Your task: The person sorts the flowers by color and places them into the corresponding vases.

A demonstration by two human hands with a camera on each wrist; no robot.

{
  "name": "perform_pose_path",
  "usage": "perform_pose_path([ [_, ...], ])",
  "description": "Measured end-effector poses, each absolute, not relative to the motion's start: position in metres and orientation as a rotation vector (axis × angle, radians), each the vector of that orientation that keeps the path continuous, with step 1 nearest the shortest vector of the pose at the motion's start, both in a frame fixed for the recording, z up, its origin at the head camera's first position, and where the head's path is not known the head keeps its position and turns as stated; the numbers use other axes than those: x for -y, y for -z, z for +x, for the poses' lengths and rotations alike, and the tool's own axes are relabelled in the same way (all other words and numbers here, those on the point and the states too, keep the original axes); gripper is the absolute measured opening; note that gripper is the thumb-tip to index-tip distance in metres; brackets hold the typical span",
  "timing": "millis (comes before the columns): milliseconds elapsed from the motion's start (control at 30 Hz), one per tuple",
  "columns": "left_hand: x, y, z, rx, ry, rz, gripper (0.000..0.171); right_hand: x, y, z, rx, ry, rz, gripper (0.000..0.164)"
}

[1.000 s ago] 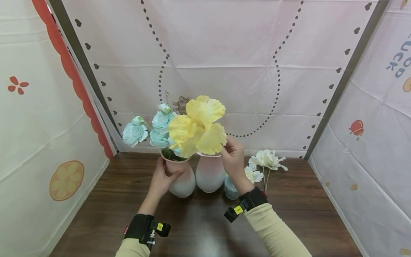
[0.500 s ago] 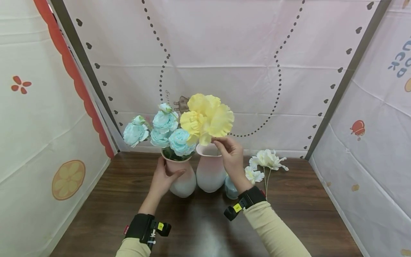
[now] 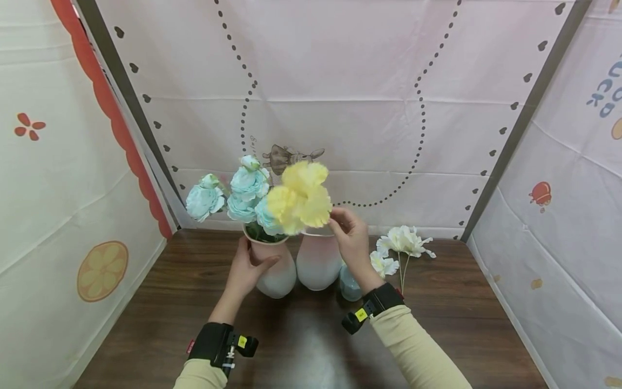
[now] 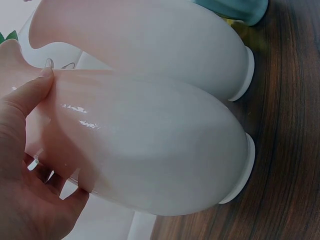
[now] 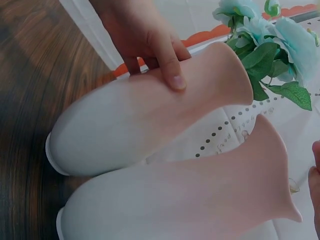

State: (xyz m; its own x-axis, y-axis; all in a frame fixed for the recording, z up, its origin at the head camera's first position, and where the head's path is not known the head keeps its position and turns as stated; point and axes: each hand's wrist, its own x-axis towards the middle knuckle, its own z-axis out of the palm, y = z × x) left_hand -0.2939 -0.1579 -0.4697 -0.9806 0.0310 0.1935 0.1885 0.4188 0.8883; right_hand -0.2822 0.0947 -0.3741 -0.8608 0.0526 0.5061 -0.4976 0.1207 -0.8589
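My left hand [image 3: 248, 270] grips the neck of a pink-to-white vase [image 4: 165, 145], thumb on one side and fingers on the other. Pale blue flowers [image 3: 248, 186] with green leaves stand in this vase. A second, similar vase [image 3: 318, 265] is upright close beside it on the right. With its fingertips, my right hand [image 3: 351, 237] pinches a yellow flower [image 3: 301, 200] just under the bloom. The bloom, slightly blurred, hangs over the rims of both vases and covers part of the blue flowers. Its stem is hidden in the head view.
A small blue-grey vase [image 3: 350, 283] stands right of the second vase, partly behind my right wrist. White flowers [image 3: 403, 243] on thin stems rise beside it. All stand on a dark wooden table [image 3: 311, 335], with printed cloth walls [image 3: 340, 65] at the back and sides.
The yellow flower has first shifted right and up, then back left and lower, with the bloom turning. My right hand has moved only slightly; my left hand stays on its vase.
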Motion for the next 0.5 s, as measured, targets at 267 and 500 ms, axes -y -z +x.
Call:
perform_pose_path([
  [267, 0.157, 0.470, -0.294, 2.519, 1.604, -0.187, 0.095, -0.104, 0.389, -0.294, 2.037, -1.771, 0.366, 0.024],
  [500, 0.158, 0.471, -0.296, 2.527, 1.604, -0.186, 0.096, -0.116, 0.401, -0.298, 2.042, -1.730, 0.314, 0.024],
])
